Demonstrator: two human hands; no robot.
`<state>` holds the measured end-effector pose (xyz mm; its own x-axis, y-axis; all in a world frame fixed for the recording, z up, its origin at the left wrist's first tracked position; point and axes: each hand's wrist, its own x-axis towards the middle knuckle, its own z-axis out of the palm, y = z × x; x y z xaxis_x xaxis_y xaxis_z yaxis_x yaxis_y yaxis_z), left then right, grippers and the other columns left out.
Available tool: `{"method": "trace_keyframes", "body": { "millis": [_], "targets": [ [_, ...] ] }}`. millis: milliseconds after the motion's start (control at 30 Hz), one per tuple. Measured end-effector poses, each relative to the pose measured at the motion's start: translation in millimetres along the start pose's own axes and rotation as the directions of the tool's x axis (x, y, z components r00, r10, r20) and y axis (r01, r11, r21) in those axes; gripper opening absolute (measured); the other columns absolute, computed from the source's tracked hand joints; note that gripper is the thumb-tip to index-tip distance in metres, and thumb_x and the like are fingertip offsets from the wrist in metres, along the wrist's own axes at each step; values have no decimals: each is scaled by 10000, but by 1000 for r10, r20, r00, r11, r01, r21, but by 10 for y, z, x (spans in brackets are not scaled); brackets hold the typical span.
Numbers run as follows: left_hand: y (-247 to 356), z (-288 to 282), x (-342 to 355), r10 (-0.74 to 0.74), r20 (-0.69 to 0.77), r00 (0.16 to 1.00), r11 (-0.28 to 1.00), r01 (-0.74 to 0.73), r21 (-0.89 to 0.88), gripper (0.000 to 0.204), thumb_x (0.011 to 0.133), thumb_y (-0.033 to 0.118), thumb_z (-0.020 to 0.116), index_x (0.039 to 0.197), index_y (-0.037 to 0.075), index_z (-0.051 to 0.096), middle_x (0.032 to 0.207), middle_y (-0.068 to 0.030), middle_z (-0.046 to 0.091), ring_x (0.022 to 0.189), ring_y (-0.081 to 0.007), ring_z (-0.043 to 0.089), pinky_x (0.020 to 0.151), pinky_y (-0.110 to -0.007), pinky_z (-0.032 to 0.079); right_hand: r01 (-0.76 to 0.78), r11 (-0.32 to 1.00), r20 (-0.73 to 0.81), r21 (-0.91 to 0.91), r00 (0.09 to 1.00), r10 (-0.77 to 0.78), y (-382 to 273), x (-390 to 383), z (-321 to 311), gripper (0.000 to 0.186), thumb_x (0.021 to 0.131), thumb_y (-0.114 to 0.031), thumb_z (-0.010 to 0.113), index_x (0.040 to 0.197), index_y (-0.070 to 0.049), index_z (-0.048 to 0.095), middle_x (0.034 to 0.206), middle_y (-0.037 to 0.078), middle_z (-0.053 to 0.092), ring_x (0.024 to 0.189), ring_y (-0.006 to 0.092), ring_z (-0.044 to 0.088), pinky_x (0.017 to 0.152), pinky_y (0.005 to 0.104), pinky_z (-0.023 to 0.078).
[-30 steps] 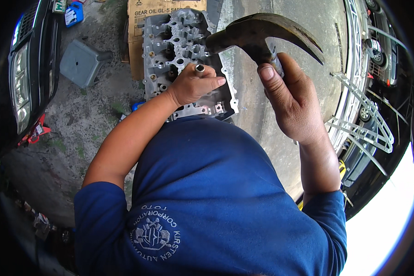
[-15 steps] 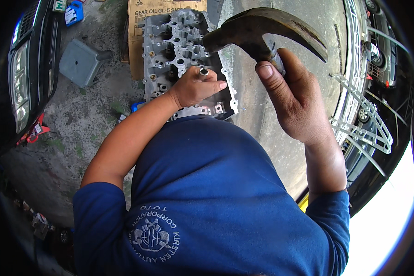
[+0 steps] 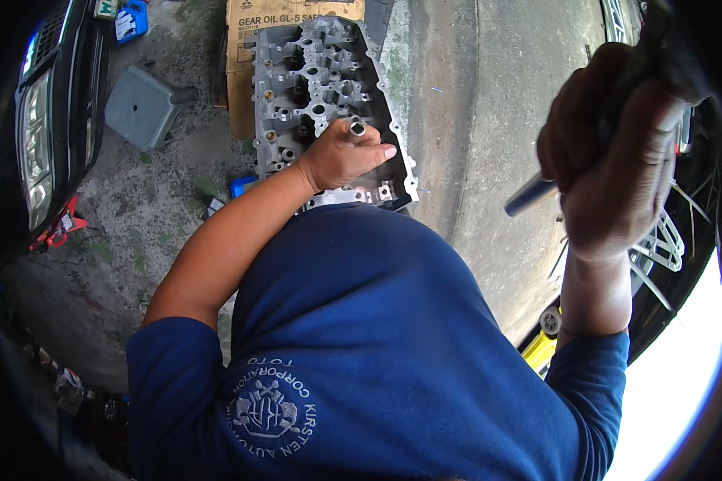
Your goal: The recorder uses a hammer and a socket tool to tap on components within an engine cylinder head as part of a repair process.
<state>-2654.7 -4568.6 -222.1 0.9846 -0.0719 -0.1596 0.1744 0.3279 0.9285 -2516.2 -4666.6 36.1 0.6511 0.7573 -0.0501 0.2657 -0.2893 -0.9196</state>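
Note:
My left hand [image 3: 337, 160] is closed around an upright metal tubular tool [image 3: 357, 130], over the lower part of an aluminium engine cylinder head [image 3: 265, 76] with many bores and bolt holes. My right hand [image 3: 606, 160] is raised high at the right, gripping a hammer; its handle [image 3: 529, 195] sticks out below the fingers toward the lower left, while the dark head [image 3: 658, 56] is blurred and partly lost at the shadowed rim of the view.
Cardboard [image 3: 241, 52] lies under the cylinder head on the concrete floor. A grey plastic stool [image 3: 140, 108], blue container [image 3: 128, 24], car front [image 3: 36, 148] and red metal item [image 3: 60, 224] are at left. Metal frames [image 3: 658, 244] and a yellow object [image 3: 541, 349] are at right.
My right hand and hammer have swung up and right, away from above the cylinder head, uncovering more of it and the floor. My left hand stays on the metal tool, nearly unmoved.

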Motion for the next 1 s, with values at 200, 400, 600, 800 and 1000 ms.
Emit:
{"method": "trace_keyframes", "body": {
  "millis": [200,400,600,800,1000],
  "targets": [
    [193,-107,91,-78,-120,990,993,67,-96,385,881,155,659,578,47,450,545,57,405,531,-54,348,488,-268,308,-312,851,124,-423,910,396,407,-317,124,277,987,-302,551,1034,-29,566,627,77,551,600,113,535,574,274,448],
    [343,-157,222,5,-92,996,983,-22,-183,391,888,110,643,582,110,401,594,40,396,520,-55,337,482,-242,282,-327,932,-50,-157,945,323,293,-144,-24,363,973,-354,572,1056,-1,582,729,17,569,687,65,491,606,234,418],
    [243,-248,337,-83,-106,991,983,64,-169,422,854,130,667,544,74,386,571,40,386,571,-64,345,537,-276,315,-402,887,-8,-226,911,411,610,-163,-35,313,995,-324,536,1081,-23,548,710,-44,453,635,31,393,554,195,326],
    [-18,-211,289,-154,-87,984,974,137,-178,422,843,123,670,536,69,384,550,43,375,560,-63,336,531,-275,311,-386,839,68,-384,894,442,707,-56,-14,312,992,-326,543,993,-14,556,720,-20,485,684,56,410,576,229,354],
    [-87,-183,300,-144,-87,986,988,139,-61,390,842,112,666,552,53,412,546,40,397,554,-59,338,514,-270,314,-328,873,124,-361,911,394,648,70,-52,310,988,-302,554,1026,6,564,718,-28,488,697,52,414,590,220,348]
  ]
}}
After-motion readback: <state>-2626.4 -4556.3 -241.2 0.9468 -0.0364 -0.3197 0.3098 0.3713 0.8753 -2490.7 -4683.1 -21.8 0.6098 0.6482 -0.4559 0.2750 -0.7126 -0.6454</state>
